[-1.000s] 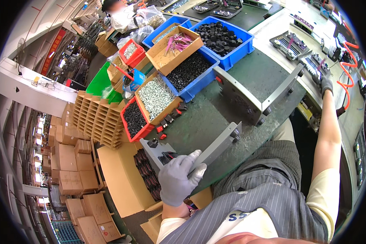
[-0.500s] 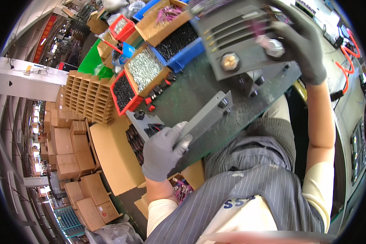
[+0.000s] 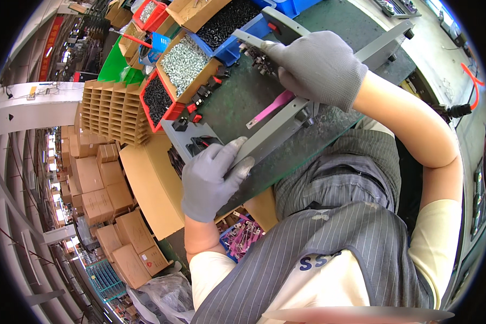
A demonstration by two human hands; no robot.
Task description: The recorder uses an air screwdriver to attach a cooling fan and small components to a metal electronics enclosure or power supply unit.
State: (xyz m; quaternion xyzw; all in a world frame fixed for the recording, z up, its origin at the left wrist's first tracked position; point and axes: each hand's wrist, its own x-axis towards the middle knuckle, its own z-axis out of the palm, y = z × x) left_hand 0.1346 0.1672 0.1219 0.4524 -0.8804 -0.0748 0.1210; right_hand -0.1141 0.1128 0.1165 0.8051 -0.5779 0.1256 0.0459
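Note:
A grey metal chassis frame (image 3: 286, 121) lies across the green mat (image 3: 243, 102) on the bench. My left hand (image 3: 210, 178), in a grey glove, grips the near end of its long bar. My right hand (image 3: 318, 65), also gloved, is pressed down on the far part of the frame next to a cluster of small dark parts (image 3: 256, 56). A pink strip (image 3: 270, 108) lies on the mat under the frame, between my hands.
Bins of parts line the mat's far-left side: a cardboard box of silver screws (image 3: 186, 62), a red bin of black parts (image 3: 156, 100), a blue bin of black pieces (image 3: 229, 21). A cardboard divider grid (image 3: 110, 110) and stacked cartons (image 3: 102, 183) sit left. A box of pink-tagged parts (image 3: 243, 237) is by my lap.
The frame was lifted and tilted up toward me half a second ago, and now it is down on the mat. My right hand has come from the far right onto the frame.

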